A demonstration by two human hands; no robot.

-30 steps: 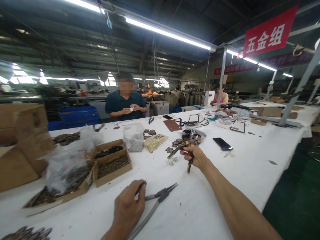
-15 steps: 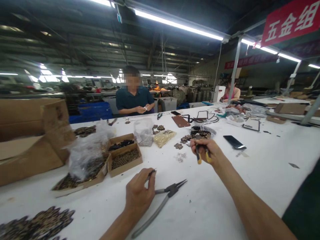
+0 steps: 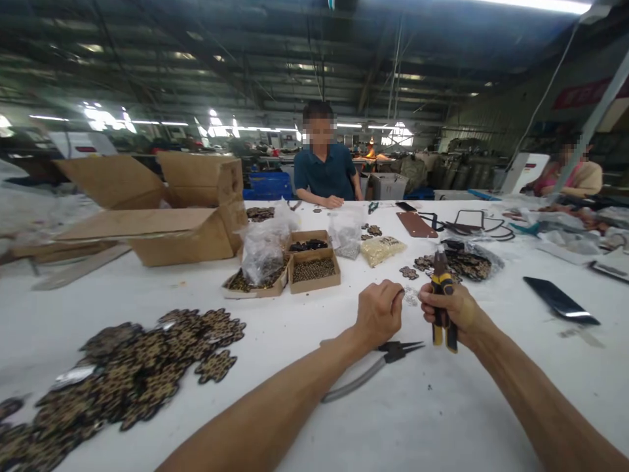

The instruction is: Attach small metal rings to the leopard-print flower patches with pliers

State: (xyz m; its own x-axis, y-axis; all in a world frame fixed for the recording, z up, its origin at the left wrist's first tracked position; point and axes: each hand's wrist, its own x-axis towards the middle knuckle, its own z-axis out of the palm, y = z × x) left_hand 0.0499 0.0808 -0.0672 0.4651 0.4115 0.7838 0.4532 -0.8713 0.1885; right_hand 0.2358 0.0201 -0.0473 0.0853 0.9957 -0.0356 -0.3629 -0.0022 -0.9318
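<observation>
My right hand is wrapped round yellow-and-black pliers, their jaws pointing up. Left of it, my left hand is closed in a pinch over the table; a bit of something dark shows at its fingertips, too small to name. Beneath and beside my left hand lie long-nosed pliers with grey handles. Small silvery rings are scattered between the two hands. Just beyond are flower-shaped patterned pieces, and more of them in a plastic bag.
A heap of flower-shaped pieces covers the left. Small boxes of metal parts, a bag of yellowish parts and a large carton stand further back. A phone lies right. A person sits opposite.
The view has swung left, showing more of the heap and carton. My hands have come closer together, and the pliers in my right hand now point up. The person opposite has lowered a hand to the table.
</observation>
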